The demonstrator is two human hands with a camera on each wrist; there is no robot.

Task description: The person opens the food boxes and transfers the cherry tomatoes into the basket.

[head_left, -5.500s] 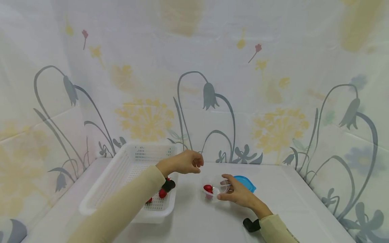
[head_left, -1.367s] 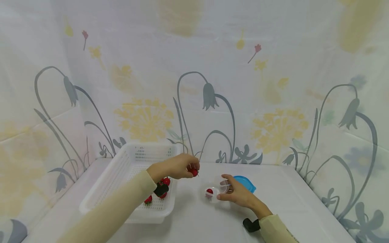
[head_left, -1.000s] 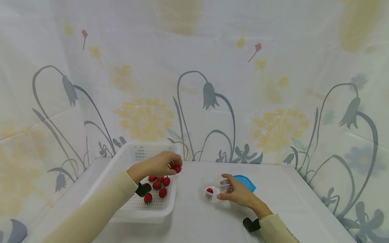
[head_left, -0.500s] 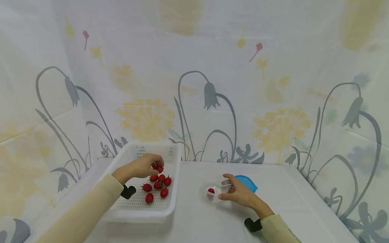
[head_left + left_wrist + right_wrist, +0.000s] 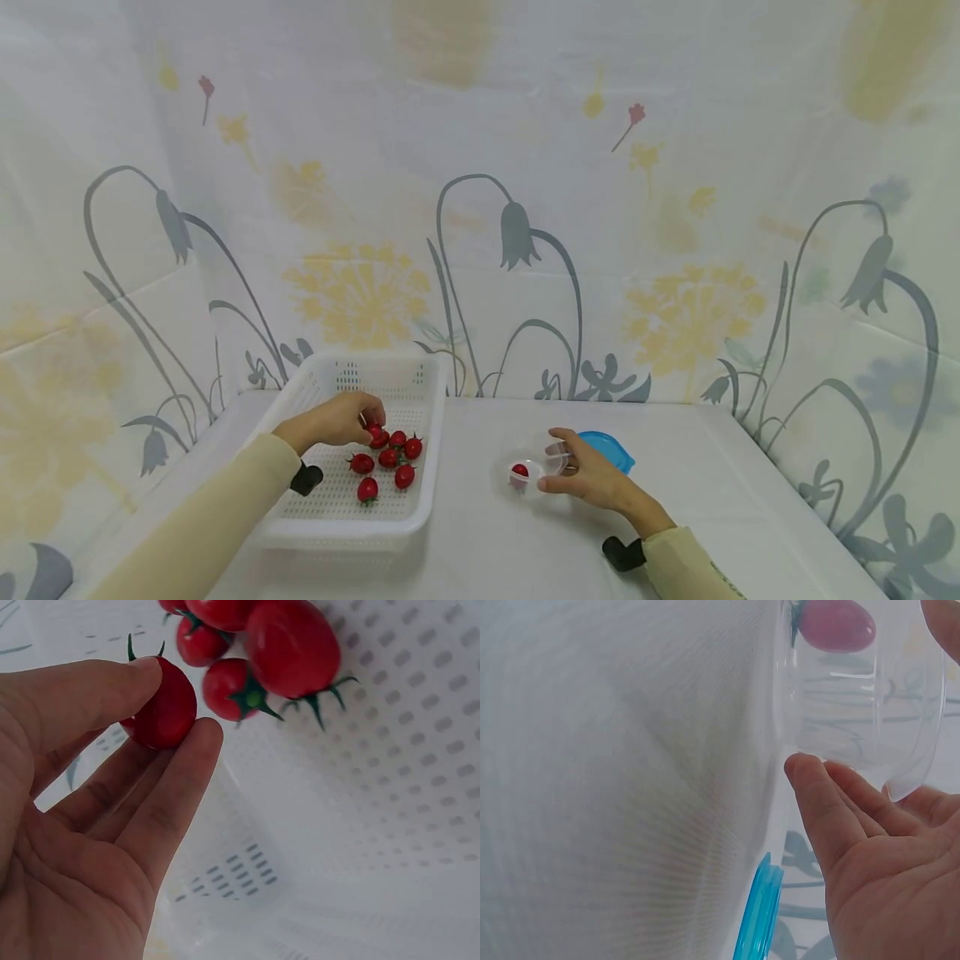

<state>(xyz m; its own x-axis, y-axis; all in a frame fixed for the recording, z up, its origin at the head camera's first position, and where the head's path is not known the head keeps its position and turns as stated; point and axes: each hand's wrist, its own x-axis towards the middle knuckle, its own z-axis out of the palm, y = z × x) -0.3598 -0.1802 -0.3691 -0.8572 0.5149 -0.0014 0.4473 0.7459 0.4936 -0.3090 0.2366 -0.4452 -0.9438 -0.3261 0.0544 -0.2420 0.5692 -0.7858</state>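
My left hand (image 5: 339, 419) reaches into the white perforated basket (image 5: 437, 433) and pinches a red cherry tomato (image 5: 169, 709) between thumb and fingertips. Several more cherry tomatoes with green stems lie close by on the basket floor, among them a large one (image 5: 292, 649) in the left wrist view. My right hand (image 5: 592, 479) holds a clear plastic cup (image 5: 536, 475) on the table, thumb and fingers spread around its side. A single cherry tomato (image 5: 836, 626) lies inside the cup, seen through its wall in the right wrist view.
A blue lid (image 5: 611, 450) lies on the white table just behind my right hand. The basket stands on the left, its rim raised above the table (image 5: 472, 533). A flower-printed cloth (image 5: 480, 275) hangs behind.
Of the tomatoes in the cup, one is left. My left hand has carried a tomato leftward from near the cup and lowered it into the basket. My right hand has stayed at the cup.
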